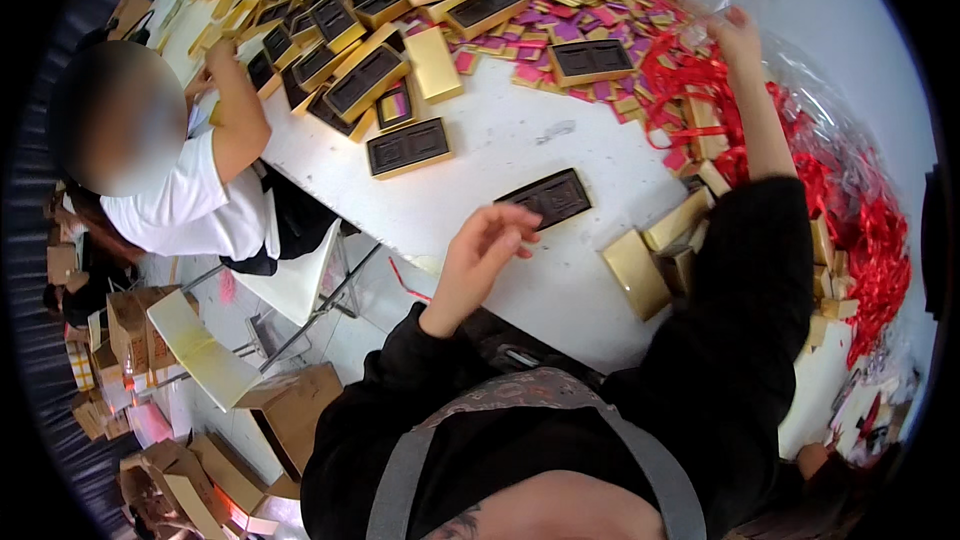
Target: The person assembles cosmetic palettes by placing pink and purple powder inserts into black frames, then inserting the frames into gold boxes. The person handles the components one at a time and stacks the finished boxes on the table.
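Close in front of me, my left hand hovers at the near left end of a gold box with a dark molded insert. Its fingers are half bent and apart, holding nothing, and they cover part of that end. Far to the right, my right hand reaches over a heap of red ribbon beside clear plastic film. The fingers there are curled in; what they hold, if anything, is too small to make out.
Several open gold boxes with dark inserts pile up at the back left. Behind them spread many small gold, pink and purple pieces. Closed gold boxes stand by my right sleeve. A person in white works at the left.
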